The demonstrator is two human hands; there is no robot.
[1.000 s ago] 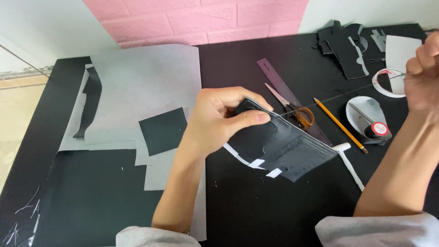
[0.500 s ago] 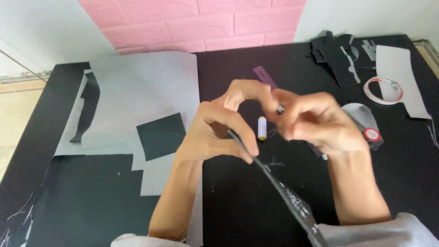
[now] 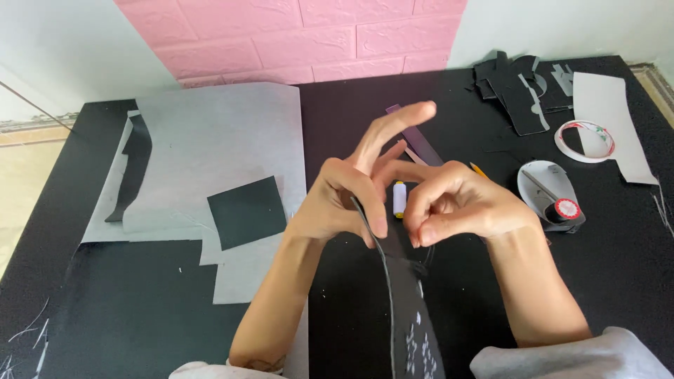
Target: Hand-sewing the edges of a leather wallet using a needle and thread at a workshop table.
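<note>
Two hands (image 3: 351, 200) (image 3: 460, 207) hiding dark piece's (image 3: 404, 309) edge.

Bare forearms, pushed-up light grey sleeves

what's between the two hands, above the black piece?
Head view: a small white thread spool stands on the black table, showing in the gap between the left hand and right hand, above the black piece.

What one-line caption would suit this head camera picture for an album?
Left hand and right hand pinch a dark fabric piece above a black table, white thread spool behind.
</note>
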